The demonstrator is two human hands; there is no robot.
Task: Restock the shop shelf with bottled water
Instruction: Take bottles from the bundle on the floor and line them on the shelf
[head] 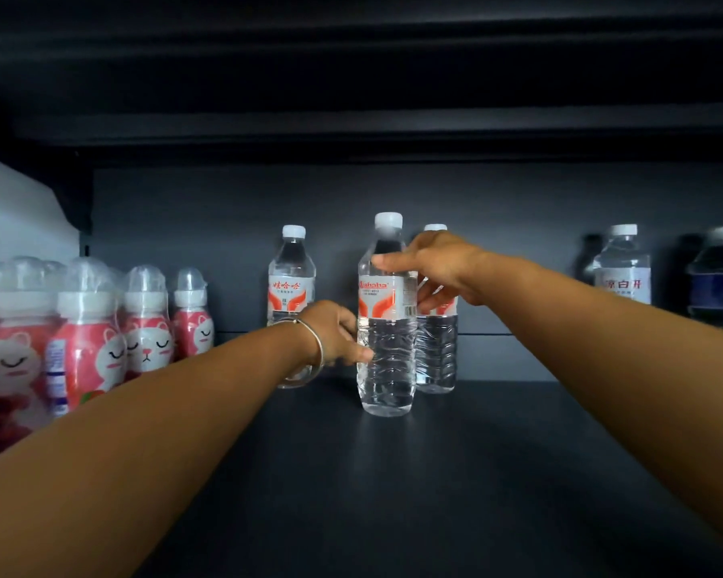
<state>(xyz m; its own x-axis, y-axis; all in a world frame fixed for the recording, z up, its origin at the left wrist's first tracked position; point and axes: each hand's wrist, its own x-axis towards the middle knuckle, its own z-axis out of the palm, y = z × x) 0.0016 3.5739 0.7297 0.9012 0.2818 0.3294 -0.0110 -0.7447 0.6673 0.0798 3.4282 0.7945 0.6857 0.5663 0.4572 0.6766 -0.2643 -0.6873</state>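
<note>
A clear water bottle (387,369) with a white cap and a red-and-white label stands upright on the dark shelf (393,486). My left hand (335,333), a bangle on its wrist, holds the bottle's lower left side, thumb on the ribbed part. My right hand (439,271) grips its upper part, thumb across the front above the label and fingers round the right side. Two more bottles of the same kind stand at the back: one to the left (291,277), the other (437,356) directly behind the held bottle, its top hidden by my right hand.
Shrink-wrapped pink cat-print drink bottles (88,340) fill the shelf's left end. At the right stand a clear bottle with a white label (622,269) and dark blue bottles (714,277). The upper shelf (351,131) hangs low overhead. A white panel (13,214) is at the far left.
</note>
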